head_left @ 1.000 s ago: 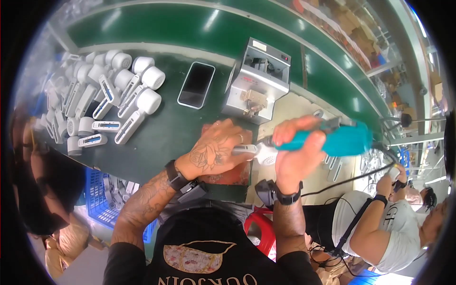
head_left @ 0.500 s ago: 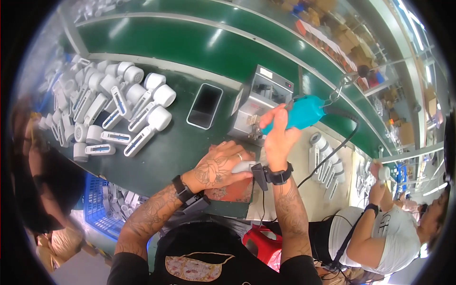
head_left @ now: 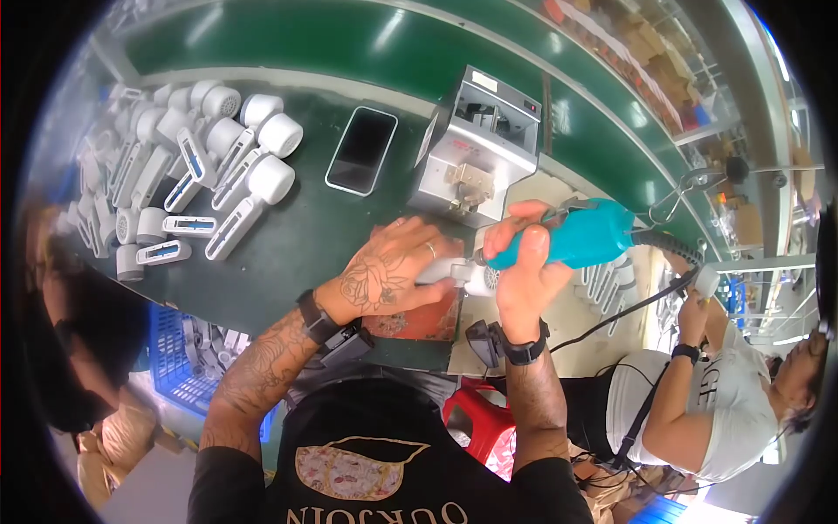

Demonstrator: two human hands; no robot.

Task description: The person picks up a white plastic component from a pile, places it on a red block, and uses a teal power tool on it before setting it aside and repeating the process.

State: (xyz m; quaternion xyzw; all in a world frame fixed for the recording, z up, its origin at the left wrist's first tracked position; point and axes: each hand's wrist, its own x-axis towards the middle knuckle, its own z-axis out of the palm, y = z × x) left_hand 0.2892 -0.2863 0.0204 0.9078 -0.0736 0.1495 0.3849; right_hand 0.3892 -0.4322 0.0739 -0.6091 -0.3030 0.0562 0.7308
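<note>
My left hand (head_left: 388,266) is closed on a white plastic handle part (head_left: 478,279) with a round perforated head, pressing it down over a worn red pad (head_left: 410,327). In my right hand (head_left: 531,275) is a teal electric screwdriver (head_left: 585,234), held nearly level with its tip pointing left. That tip is at the near end of the part, beside my left fingertips; whether it touches is hard to make out. Just beyond both hands stands a grey metal screw feeder (head_left: 476,157).
Similar white parts (head_left: 218,166) are heaped at the left, and more (head_left: 611,284) lie at the right. A phone (head_left: 362,150) rests on the green table. The screwdriver's cable (head_left: 611,321) hangs to the right. A blue basket (head_left: 179,349) sits below; a co-worker (head_left: 690,402) is at the right.
My right hand has brought the screwdriver from the screw feeder down toward me, to the white part. The left hand keeps hold of the part, whose round head now shows. The whole view has shifted.
</note>
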